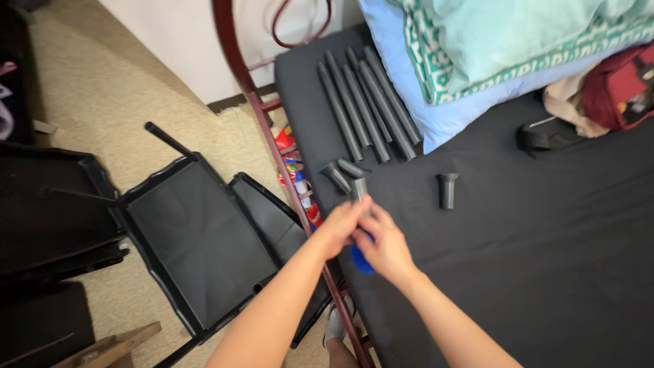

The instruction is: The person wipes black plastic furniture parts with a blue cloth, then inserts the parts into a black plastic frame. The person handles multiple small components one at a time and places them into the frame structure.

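Note:
Both my hands meet over the edge of a black mattress. My left hand grips a short grey plastic connector that sticks out above the fingers. My right hand is closed around a blue object, only partly visible under the palm. Two more short grey connectors lie just beyond my hands, and a third stands apart to the right. Several long grey tubes lie side by side at the head of the mattress.
A dark red metal bed frame runs along the mattress edge. Black plastic trays lie on the beige carpet to the left. Blue and teal pillows, a dark red bag and a black strap lie farther up the mattress.

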